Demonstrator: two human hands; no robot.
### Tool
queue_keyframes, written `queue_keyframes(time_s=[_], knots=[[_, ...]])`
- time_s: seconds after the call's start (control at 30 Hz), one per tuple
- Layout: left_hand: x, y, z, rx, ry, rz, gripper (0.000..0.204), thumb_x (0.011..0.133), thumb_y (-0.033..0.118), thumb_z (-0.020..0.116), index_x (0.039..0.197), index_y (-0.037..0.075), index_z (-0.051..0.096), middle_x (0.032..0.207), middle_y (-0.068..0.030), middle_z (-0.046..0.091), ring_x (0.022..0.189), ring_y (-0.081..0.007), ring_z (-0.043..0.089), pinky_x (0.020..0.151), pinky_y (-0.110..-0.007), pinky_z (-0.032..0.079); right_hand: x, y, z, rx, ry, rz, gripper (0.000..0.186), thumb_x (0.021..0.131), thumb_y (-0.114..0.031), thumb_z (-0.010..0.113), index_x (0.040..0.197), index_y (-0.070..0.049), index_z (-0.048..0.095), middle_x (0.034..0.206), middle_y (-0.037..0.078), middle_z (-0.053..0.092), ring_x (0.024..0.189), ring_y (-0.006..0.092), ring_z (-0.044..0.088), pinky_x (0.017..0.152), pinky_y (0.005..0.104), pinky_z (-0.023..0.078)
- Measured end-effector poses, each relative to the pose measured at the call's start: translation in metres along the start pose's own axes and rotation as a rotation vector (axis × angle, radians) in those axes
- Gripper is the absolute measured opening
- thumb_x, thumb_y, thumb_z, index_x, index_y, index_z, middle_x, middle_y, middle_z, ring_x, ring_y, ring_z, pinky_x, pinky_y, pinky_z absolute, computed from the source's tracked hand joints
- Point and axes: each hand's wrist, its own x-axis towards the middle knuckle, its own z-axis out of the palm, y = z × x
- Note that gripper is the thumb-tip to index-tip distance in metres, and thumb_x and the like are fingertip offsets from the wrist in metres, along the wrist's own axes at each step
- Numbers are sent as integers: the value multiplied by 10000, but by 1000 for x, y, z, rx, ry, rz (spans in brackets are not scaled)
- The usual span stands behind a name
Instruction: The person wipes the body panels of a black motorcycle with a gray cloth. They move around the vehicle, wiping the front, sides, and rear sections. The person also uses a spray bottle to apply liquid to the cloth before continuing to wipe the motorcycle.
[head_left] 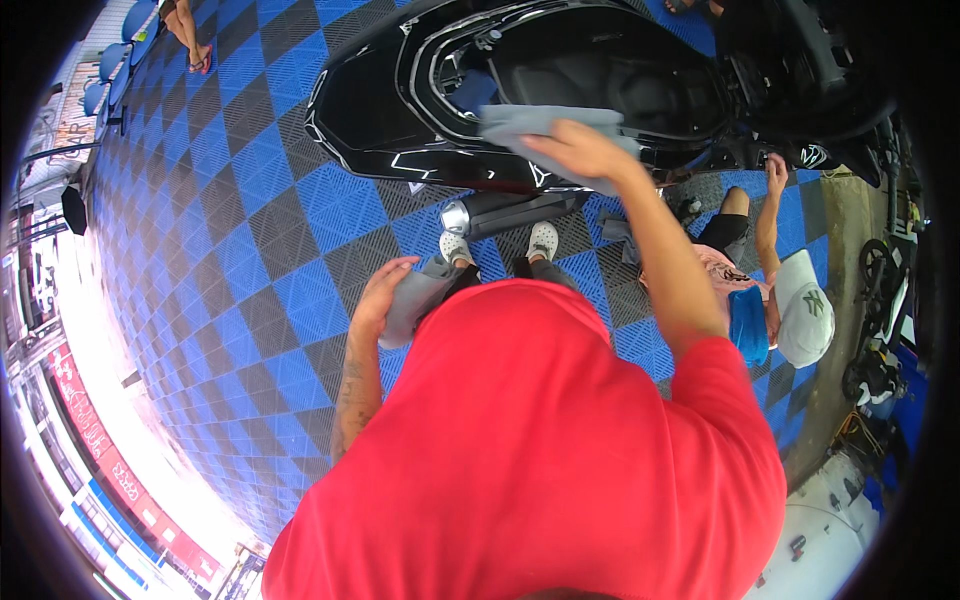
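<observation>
A black scooter (pixel 375 105) stands before me, its under-seat storage compartment (pixel 615 80) uncovered. Across the near rim of that compartment lies a folded grey cloth (pixel 545 122). My right hand (pixel 580 152) is closed on this cloth, the arm stretched forward and slightly blurred. Down at my left side, beside my thigh, my left hand (pixel 378 292) grips a second grey cloth (pixel 415 298), which hangs apart from the scooter. Inside the compartment's left end sits a dark blue patch (pixel 473 92) that I cannot make out.
At right a person in a white cap (pixel 803 310) crouches, one hand (pixel 776 172) at the scooter's side. The exhaust muffler (pixel 510 212) juts out above my shoes. Another grey cloth (pixel 618 232) is low near the scooter. Blue and dark tiles (pixel 250 210) cover the floor; blue chairs (pixel 112 60) stand far left.
</observation>
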Motion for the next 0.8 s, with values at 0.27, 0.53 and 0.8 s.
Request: queue_keyframes(time_s=[0.27,0.53,0.8], knots=[[6,18,-68,2,87,14,299,995,262,533,1194,73,651,1083,-68,659,965,-172,624,880,-319,511,44,-32,39,-50,118,-56,558,964,-454,536,1041,89,637,1001,287,650,987,421,629,843,462,472],[35,38,-79,73,-36,0,305,995,280,535,1180,71,657,1085,-56,643,998,-179,611,899,-324,498,10,-64,30,1129,697,378,455,924,-299,682,1265,-4,623,1237,113,647,1153,189,593,995,332,450],[42,28,-107,58,-59,-16,307,987,275,543,1183,73,666,1114,-56,643,1010,-182,608,900,-326,496,-161,-71,7,915,1113,233,562,923,-248,661,1406,-9,499,1425,173,513,1311,301,498,1110,446,382]])
